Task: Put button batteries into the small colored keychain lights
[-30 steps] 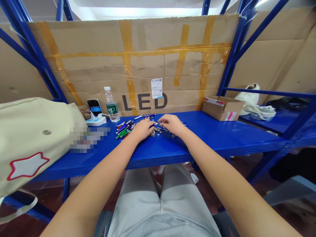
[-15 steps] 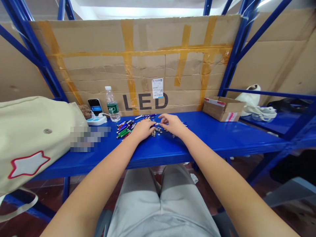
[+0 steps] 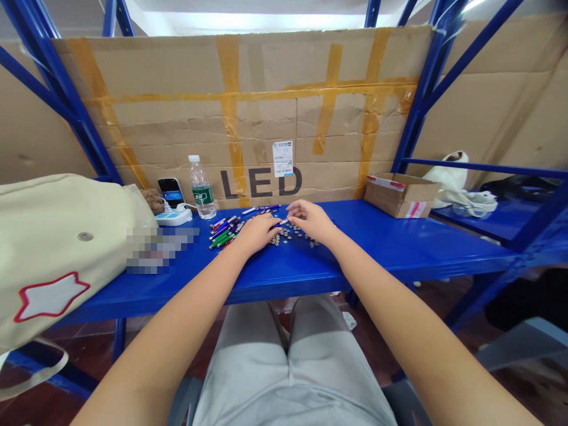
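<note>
**Work area:** A blue steel shelf (image 3: 390,251) runs across the frame below centre, in front of the seated person. Both hands are on it at frame centre, just apart.

**Left hand** (image 3: 254,232): Palm down, with the fingers extended toward frame centre. The fingertips (image 3: 271,222) are beside a small silver-tipped barrel (image 3: 281,222). Whether the hand has hold of it cannot be determined.

**Right hand** (image 3: 311,220): Partly curled, with the fingers directed toward the same barrel and the hand above loose small metal discs (image 3: 290,232). No held item can be confirmed.

**Parts:** The discs lie scattered between and just ahead of the hands. Coloured pen-shaped barrels (image 3: 224,232) lie in a loose group left of the left hand, with further barrels (image 3: 260,209) beyond the hands.

**Step in hand:** Close two-handed work on small parts at the edge of the disc scatter.

**Periphery:** A water bottle (image 3: 202,189), a power strip (image 3: 174,217) and a phone (image 3: 171,192) stand left of centre. A small cardboard box (image 3: 402,196) sits at right.
</note>
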Demonstrator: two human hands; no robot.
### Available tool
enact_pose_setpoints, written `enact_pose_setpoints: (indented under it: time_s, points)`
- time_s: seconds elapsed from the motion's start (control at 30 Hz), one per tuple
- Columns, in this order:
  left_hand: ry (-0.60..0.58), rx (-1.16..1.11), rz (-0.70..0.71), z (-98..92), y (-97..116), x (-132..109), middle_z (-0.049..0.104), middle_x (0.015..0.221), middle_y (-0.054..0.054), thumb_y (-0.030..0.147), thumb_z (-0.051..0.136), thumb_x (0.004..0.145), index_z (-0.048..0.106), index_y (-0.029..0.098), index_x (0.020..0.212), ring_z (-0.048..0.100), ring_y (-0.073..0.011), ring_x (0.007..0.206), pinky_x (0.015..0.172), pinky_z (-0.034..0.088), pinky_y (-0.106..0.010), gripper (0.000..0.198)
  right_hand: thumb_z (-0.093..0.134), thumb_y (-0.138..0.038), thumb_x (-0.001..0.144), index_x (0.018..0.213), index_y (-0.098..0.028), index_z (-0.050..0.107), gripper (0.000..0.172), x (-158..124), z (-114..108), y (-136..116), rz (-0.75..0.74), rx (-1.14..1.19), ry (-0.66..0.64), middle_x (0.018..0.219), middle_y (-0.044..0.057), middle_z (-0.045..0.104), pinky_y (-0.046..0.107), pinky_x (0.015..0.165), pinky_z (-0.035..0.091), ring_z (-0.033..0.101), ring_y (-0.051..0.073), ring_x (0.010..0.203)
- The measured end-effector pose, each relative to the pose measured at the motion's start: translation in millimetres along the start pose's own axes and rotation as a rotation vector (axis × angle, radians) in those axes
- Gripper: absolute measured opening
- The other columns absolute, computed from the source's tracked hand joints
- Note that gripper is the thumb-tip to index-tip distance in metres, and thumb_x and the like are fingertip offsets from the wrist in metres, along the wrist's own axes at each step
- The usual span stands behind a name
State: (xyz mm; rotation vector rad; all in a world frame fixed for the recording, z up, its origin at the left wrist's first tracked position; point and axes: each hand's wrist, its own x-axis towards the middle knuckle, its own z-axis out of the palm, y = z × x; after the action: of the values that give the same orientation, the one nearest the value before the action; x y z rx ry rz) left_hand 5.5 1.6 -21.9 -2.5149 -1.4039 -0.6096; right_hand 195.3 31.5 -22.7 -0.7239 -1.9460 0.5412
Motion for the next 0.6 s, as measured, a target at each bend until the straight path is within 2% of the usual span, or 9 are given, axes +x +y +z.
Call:
enact_pose_setpoints:
  time_s: [0.2, 0.33, 0.43, 0.5, 0.6]
  points:
    - [0.092, -0.333, -0.009, -2.4, 11, 1, 0.067, 0.095, -0.006, 0.036, 0.044, 0.091, 0.067, 0.017, 0.099, 0.058, -0.0210, 0.093, 0.085, 0.044, -0.032, 0.031, 0.064, -0.022, 0.074, 0.084, -0.017, 0.060, 0.012, 2, 1, -4, 0.053, 0.137, 0.102, 0.082, 0.005, 0.067, 0.033, 0.076, 0.052, 0.064, 0.016, 0.077]
    - [0.006, -0.675, -0.173, -0.6, 18, 2, 0.060, 0.072, -0.001, 0.045, 0.041, 0.091, 0.066, 0.015, 0.096, 0.054, -0.0151, 0.067, 0.065, 0.044, -0.027, 0.039, 0.064, -0.026, 0.074, 0.075, -0.019, 0.057, 0.011, 3, 5, -8, 0.056, 0.153, 0.183, 0.077, 0.003, 0.067, 0.033, 0.074, 0.052, 0.063, 0.016, 0.073]
    - [-0.037, -0.912, -0.242, 3.6, 20, 2, 0.054, 0.068, 0.000, 0.050, 0.039, 0.091, 0.064, 0.014, 0.098, 0.046, -0.0108, 0.055, 0.053, 0.039, -0.024, 0.045, 0.064, -0.028, 0.074, 0.073, -0.019, 0.054, 0.014, 2, 8, -10, 0.056, 0.204, 0.205, 0.079, 0.003, 0.068, 0.032, 0.074, 0.051, 0.063, 0.016, 0.075]
    - [-0.049, -0.950, -0.251, 5.2, 19, 3, 0.053, 0.069, 0.000, 0.050, 0.036, 0.092, 0.063, 0.014, 0.100, 0.045, -0.0103, 0.053, 0.051, 0.038, -0.023, 0.046, 0.063, -0.028, 0.074, 0.072, -0.019, 0.052, 0.014, 2, 8, -11, 0.052, 0.214, 0.197, 0.078, 0.003, 0.067, 0.032, 0.074, 0.051, 0.062, 0.015, 0.074]
    - [0.009, -0.723, -0.178, 3.3, 17, 2, 0.057, 0.072, -0.002, 0.044, 0.036, 0.093, 0.064, 0.014, 0.097, 0.052, -0.0141, 0.064, 0.061, 0.043, -0.026, 0.041, 0.062, -0.026, 0.074, 0.071, -0.019, 0.052, 0.012, 2, 9, -11, 0.052, 0.219, 0.172, 0.076, 0.003, 0.067, 0.031, 0.072, 0.050, 0.061, 0.014, 0.070]
